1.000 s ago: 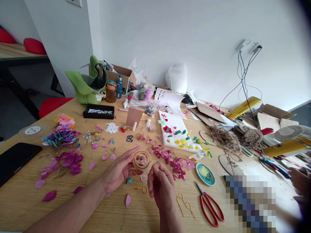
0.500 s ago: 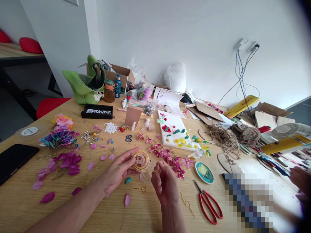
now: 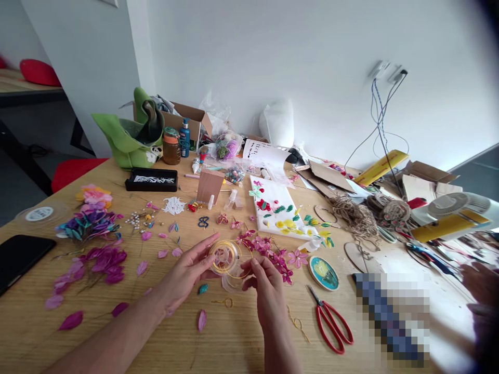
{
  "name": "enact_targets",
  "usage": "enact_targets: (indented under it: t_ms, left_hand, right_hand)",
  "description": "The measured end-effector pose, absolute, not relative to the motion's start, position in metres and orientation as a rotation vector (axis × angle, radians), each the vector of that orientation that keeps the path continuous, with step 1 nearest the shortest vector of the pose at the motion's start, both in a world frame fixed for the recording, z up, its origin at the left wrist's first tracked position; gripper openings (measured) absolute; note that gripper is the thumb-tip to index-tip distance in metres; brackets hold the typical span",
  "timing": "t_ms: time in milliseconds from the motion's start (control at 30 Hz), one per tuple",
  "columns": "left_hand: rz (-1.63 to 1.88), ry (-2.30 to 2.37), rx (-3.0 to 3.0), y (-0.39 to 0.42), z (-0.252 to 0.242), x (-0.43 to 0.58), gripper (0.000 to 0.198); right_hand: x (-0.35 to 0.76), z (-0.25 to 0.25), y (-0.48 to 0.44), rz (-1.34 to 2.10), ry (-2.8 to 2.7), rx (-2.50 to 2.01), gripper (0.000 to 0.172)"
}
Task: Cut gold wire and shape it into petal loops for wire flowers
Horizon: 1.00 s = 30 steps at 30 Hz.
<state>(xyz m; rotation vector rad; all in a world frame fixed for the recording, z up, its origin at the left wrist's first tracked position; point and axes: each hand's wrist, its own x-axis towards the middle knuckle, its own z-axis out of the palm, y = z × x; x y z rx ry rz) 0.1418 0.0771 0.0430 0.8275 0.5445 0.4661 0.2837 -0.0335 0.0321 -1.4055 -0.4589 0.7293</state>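
My left hand grips a small clear spool of gold wire by its rim, a little above the wooden table. My right hand is closed in a pinch on the wire's loose end, just right of the spool. A clear round lid lies under the spool. Pink wire flowers lie right behind my right hand. Bent bits of gold wire rest beside my right wrist.
Red scissors lie at the right, a round painted disc above them. Purple petals and a black phone sit at the left. A white painted board, a jute tangle and boxes crowd the back. Another person's hand shows far right.
My right hand has moved up and closer to the spool, drawing the wire out in a loop. The view has shifted slightly to the right.
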Motion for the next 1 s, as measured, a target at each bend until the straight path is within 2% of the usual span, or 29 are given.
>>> enact_targets:
  t_ms: [200, 400, 700, 1000]
  left_hand:
    - [0.450, 0.544, 0.859, 0.077, 0.042, 0.142, 0.062]
    - [0.438, 0.546, 0.865, 0.078, 0.038, 0.142, 0.060]
    - [0.461, 0.564, 0.729, 0.078, 0.044, 0.143, 0.045]
    - [0.472, 0.553, 0.651, 0.080, 0.043, 0.142, 0.037]
  right_hand:
    - [0.285, 0.033, -0.035, 0.748, -0.468, -1.362, 0.033]
    - [0.286, 0.033, -0.035, 0.571, -0.597, -1.498, 0.030]
    - [0.271, 0.048, -0.031, 0.563, -0.776, -1.536, 0.027]
    - [0.262, 0.057, -0.037, 0.364, -0.982, -1.674, 0.019]
